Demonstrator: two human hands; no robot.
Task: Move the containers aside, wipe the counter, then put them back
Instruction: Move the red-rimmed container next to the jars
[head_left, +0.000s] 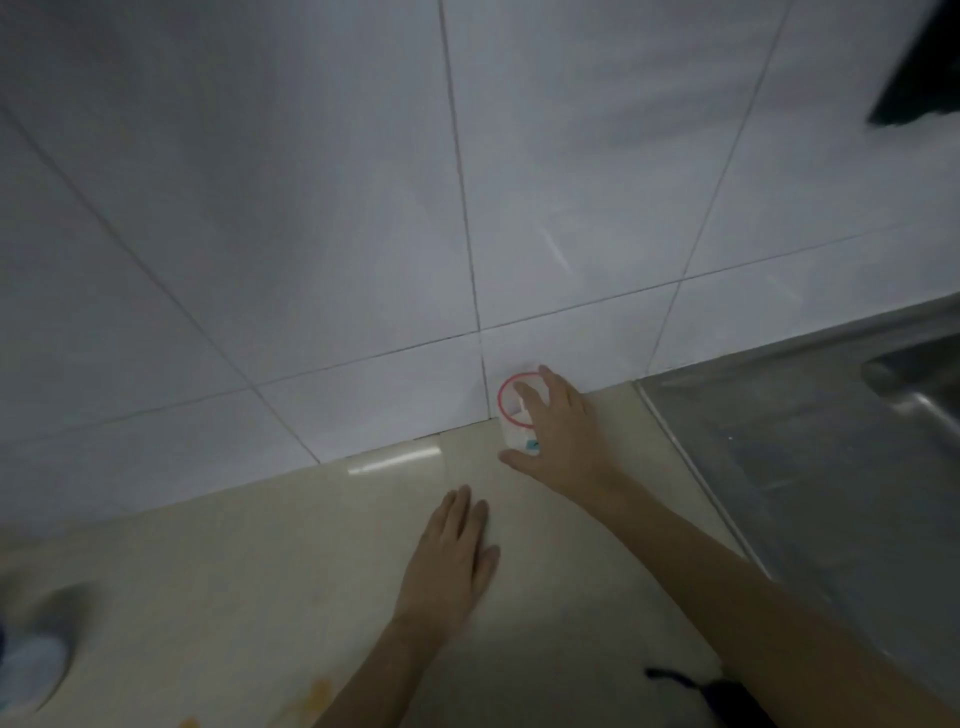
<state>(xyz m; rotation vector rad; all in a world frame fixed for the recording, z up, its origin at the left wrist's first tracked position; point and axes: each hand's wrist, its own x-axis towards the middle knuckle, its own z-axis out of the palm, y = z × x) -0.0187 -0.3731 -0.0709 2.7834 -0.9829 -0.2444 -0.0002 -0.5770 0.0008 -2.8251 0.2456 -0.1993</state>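
Observation:
A small clear container (514, 410) with a red rim stands at the back of the beige counter (260, 571), against the white tiled wall. My right hand (561, 431) wraps around it from the right, thumb in front near its base and fingers over its top. My left hand (452, 556) lies flat on the counter, palm down with fingers together, a short way in front of the container and touching nothing else.
A steel sink and drainboard (805, 467) adjoin the counter on the right. A blurred grey and white object (41, 660) sits at the counter's left edge. Orange stains (317, 693) mark the near counter. A black item (717, 691) lies under my right forearm.

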